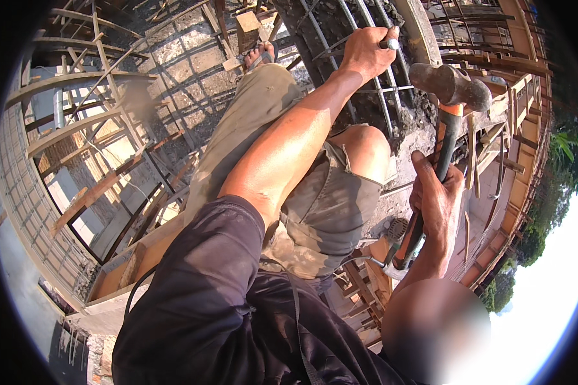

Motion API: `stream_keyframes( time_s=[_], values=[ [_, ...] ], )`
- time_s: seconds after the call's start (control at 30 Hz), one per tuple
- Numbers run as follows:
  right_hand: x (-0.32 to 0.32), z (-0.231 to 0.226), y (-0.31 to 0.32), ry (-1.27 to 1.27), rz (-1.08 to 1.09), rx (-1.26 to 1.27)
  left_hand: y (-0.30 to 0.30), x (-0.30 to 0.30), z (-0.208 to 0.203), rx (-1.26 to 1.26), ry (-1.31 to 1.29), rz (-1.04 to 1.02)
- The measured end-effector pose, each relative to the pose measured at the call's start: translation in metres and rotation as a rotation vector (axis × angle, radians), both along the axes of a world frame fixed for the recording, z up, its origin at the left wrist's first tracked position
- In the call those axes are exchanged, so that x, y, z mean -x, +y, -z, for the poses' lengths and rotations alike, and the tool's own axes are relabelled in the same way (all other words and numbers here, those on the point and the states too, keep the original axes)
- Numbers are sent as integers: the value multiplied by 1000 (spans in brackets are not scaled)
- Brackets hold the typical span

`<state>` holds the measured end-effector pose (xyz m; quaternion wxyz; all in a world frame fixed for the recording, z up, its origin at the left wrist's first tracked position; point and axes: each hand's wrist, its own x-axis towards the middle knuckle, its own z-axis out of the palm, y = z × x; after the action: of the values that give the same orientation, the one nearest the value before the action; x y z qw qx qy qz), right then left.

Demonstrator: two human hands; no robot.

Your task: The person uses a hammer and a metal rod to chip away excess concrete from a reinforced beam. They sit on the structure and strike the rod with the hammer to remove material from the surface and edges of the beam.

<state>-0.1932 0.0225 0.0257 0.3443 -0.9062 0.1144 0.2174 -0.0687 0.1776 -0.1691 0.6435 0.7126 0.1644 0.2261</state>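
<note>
My left hand is a closed fist around a short steel rod, like a chisel. Only its round butt end shows beside the thumb; the other end is hidden. Beneath that fist, steel reinforcing bars run along a rough concrete trough. To the right, my right hand grips a hammer by its dark handle with orange parts. The hammer stands upright with its worn, heavy steel head raised, apart from the rod.
Wooden formwork curves along the right, with trees beyond. Timber beams and a rebar grid stand over lower levels on the left. My sandalled foot rests at the top. A grey tool-like object lies below my knee.
</note>
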Motion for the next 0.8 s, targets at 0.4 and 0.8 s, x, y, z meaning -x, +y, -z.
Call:
stream_keyframes(
  time_s=[0.4,0.8],
  values=[
    [49,-5,-68,74,127,2,89,-47,-22,5,97,-76],
    [67,24,-77,125,199,-105,87,7,-19,230,-85,-142]
  ],
)
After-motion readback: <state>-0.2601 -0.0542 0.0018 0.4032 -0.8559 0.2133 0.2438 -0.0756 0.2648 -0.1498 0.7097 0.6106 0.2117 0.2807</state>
